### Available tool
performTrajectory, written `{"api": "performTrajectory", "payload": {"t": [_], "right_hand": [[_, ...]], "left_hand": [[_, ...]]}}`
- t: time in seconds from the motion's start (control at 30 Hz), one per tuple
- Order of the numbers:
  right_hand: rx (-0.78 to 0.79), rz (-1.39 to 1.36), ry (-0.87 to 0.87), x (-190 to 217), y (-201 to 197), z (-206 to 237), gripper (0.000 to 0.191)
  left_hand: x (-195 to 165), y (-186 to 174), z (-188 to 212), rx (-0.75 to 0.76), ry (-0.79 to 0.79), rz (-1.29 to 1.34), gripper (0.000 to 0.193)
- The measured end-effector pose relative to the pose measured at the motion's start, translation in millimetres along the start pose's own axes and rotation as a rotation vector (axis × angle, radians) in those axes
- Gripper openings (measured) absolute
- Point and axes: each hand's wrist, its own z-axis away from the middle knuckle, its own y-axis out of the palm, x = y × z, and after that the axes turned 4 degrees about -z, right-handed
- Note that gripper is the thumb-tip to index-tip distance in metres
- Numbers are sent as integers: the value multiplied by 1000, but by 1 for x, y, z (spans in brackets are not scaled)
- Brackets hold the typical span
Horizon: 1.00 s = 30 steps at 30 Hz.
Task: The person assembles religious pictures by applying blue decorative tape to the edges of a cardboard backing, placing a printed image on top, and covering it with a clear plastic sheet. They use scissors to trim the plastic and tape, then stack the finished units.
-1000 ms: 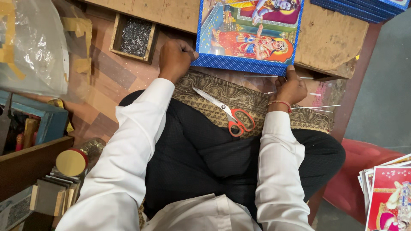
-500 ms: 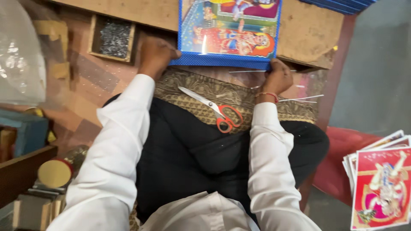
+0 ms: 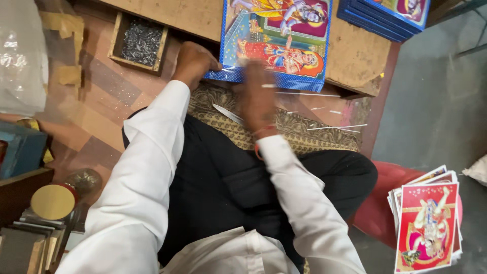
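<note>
A colourful picture in a blue frame [image 3: 276, 43] lies on a low wooden board [image 3: 357, 56] in front of me. My left hand [image 3: 194, 62] grips its lower left corner. My right hand [image 3: 257, 96] is blurred with motion; it hovers over the frame's lower edge near the middle, and I cannot tell its grip. Just below it, on the patterned mat [image 3: 314, 137] over my lap, lie scissors [image 3: 227, 113]. Only their blade shows; my right wrist hides the handles.
A small wooden box of dark metal bits [image 3: 139, 43] sits to the left of the picture. More blue frames [image 3: 385, 15] are stacked at the back right. Loose prints [image 3: 428, 226] lie at the right on a red seat. A plastic bag [image 3: 23, 56] and a round gold lid [image 3: 53, 201] are at the left.
My right hand has left the frame's lower right corner and swung left, towards the middle above the scissors. The left hand keeps its hold on the corner.
</note>
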Motion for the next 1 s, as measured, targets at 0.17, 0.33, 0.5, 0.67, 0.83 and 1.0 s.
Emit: {"api": "performTrajectory", "payload": {"t": [0.17, 0.33, 0.5, 0.67, 0.83, 1.0], "right_hand": [[295, 193, -38, 51, 7, -20, 97], [448, 360, 215, -23, -36, 7, 111], [226, 245, 297, -112, -70, 30, 107], [-38, 117, 397, -95, -66, 34, 93], [379, 124, 255, -18, -70, 87, 17], [404, 125, 381, 14, -63, 116, 38]], "left_hand": [[-8, 0, 1, -8, -34, -8, 7], [-13, 1, 6, -30, 1, -113, 4], [-16, 1, 9, -75, -80, -205, 8], [-9, 2, 5, -77, -1, -115, 13], [-9, 9, 7, 3, 14, 1, 13], [-24, 15, 24, 5, -185, 7, 15]]}}
